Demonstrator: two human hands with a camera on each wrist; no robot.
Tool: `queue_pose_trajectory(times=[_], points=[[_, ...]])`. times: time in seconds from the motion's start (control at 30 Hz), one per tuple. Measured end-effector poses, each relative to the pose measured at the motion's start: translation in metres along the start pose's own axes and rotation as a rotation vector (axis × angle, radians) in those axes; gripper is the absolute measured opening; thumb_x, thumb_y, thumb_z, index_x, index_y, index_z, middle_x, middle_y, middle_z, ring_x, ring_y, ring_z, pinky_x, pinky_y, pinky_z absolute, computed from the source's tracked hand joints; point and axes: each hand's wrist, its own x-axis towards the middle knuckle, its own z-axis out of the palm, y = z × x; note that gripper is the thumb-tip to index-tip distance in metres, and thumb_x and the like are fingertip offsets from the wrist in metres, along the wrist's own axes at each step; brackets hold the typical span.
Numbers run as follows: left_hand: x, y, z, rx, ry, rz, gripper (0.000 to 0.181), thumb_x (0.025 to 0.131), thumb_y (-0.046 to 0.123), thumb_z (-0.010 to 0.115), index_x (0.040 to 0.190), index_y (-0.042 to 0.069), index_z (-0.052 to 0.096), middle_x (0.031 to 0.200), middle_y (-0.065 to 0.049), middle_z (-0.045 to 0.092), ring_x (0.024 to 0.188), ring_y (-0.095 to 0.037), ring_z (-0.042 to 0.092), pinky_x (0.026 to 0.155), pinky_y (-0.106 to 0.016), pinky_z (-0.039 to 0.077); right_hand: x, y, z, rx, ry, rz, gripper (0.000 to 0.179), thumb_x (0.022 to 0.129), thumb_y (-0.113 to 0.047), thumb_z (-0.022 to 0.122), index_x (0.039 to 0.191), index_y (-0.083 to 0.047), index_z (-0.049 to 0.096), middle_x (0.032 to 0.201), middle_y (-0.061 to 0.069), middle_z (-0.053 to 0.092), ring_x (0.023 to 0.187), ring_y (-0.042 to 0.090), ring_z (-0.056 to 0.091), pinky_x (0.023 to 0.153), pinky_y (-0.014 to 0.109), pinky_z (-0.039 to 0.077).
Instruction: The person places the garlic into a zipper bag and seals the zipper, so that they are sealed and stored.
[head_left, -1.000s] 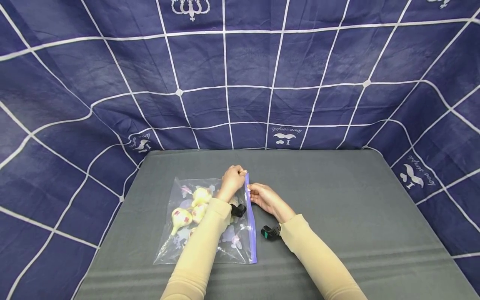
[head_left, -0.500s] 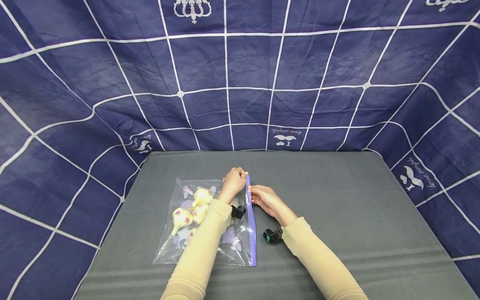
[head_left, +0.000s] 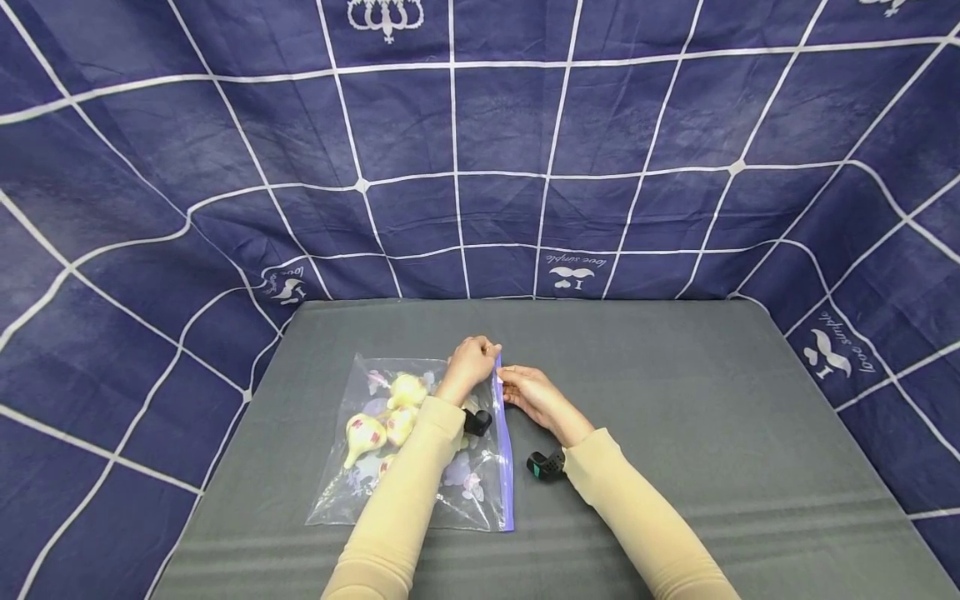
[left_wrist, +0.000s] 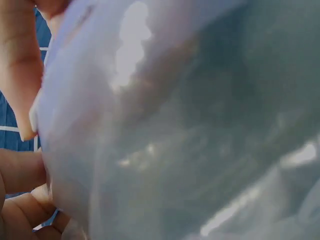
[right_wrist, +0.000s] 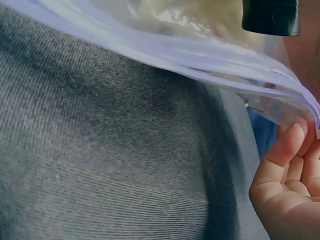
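Observation:
A clear zip bag (head_left: pixel 337 500) printed with pale flowers lies flat, its purple zip edge (head_left: pixel 507 492) facing right. Inside are several pale yellow garlic bulbs (head_left: pixel 364 435) with reddish patches, some hidden under the left arm. My left hand (head_left: pixel 468 364) pinches the far corner of the bag at the end of the zip. Just nearer to me, my right hand (head_left: pixel 531 395) pinches the zip edge between thumb and fingers, at a small white slider (head_left: pixel 499 380). In the right wrist view the zip strip (right_wrist: pixel 150 57) lifts toward the right hand (right_wrist: pixel 287 185). Bag film (left_wrist: pixel 225 100) fills most of the left wrist view.
The bag rests on a grey cloth-covered table (head_left: pixel 675 375). Behind and on both sides hangs a blue curtain (head_left: pixel 502 208) with white grid lines. Black wrist cameras (head_left: pixel 545 465) sit on both wrists, the left one over the bag.
Both hands stay at the far end of the zip. My left hand has shifted very slightly to the right; the bag and the bulbs lie almost as before.

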Motion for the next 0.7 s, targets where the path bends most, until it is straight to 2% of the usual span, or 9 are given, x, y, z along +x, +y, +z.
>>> queue_pose_trajectory(times=[0.1, 0.23, 0.33, 0.4, 0.57, 0.7], points=[[0.001, 0.002, 0.002, -0.009, 0.021, -0.002, 0.026, 0.098, 0.026, 0.056, 0.08, 0.007, 0.06, 0.097, -0.013, 0.061, 0.1, -0.034, 0.06, 0.092, -0.053, 0.043, 0.0, 0.0, -0.002, 0.009, -0.012, 0.0, 0.021, 0.101, -0.009, 0.048, 0.113, 0.006, 0.054, 0.084, -0.003, 0.057, 0.072, 0.006, 0.053, 0.068, 0.017, 0.047], [0.003, 0.002, 0.002, -0.013, 0.065, -0.006, 0.024, 0.098, 0.024, 0.057, 0.084, 0.006, 0.062, 0.098, -0.013, 0.062, 0.102, -0.034, 0.062, 0.093, -0.052, 0.043, -0.003, 0.003, -0.001, 0.029, -0.005, -0.009, 0.01, 0.099, -0.007, 0.051, 0.097, -0.001, 0.059, 0.081, -0.003, 0.057, 0.071, 0.006, 0.052, 0.067, 0.017, 0.046], [0.005, 0.001, 0.0, -0.007, 0.095, -0.004, 0.023, 0.098, 0.024, 0.058, 0.089, 0.004, 0.065, 0.101, -0.014, 0.063, 0.103, -0.035, 0.063, 0.094, -0.053, 0.042, -0.006, 0.007, 0.002, 0.04, 0.0, -0.009, 0.012, 0.098, -0.005, 0.051, 0.091, -0.004, 0.061, 0.078, -0.003, 0.057, 0.07, 0.006, 0.052, 0.067, 0.017, 0.047], [0.006, 0.002, -0.002, -0.001, 0.11, 0.001, 0.023, 0.098, 0.024, 0.058, 0.089, 0.004, 0.066, 0.1, -0.013, 0.064, 0.102, -0.034, 0.063, 0.093, -0.052, 0.043, -0.01, 0.01, 0.004, 0.04, 0.005, -0.004, 0.012, 0.098, -0.005, 0.051, 0.091, -0.004, 0.061, 0.078, -0.003, 0.057, 0.069, 0.006, 0.053, 0.066, 0.017, 0.047], [0.005, 0.004, -0.001, -0.016, 0.098, 0.001, 0.024, 0.098, 0.025, 0.058, 0.087, 0.004, 0.065, 0.099, -0.013, 0.063, 0.1, -0.034, 0.063, 0.092, -0.052, 0.043, -0.019, 0.018, 0.001, 0.002, 0.033, 0.002, 0.012, 0.098, -0.007, 0.052, 0.096, 0.0, 0.061, 0.078, -0.003, 0.057, 0.069, 0.005, 0.053, 0.066, 0.016, 0.048], [0.004, 0.004, 0.002, -0.03, 0.101, -0.006, 0.024, 0.098, 0.024, 0.058, 0.088, 0.003, 0.065, 0.098, -0.014, 0.063, 0.1, -0.035, 0.063, 0.093, -0.052, 0.042, -0.029, 0.027, -0.002, -0.051, 0.017, 0.014, 0.017, 0.099, -0.008, 0.052, 0.101, 0.006, 0.061, 0.078, -0.004, 0.056, 0.071, 0.005, 0.053, 0.068, 0.016, 0.047]])
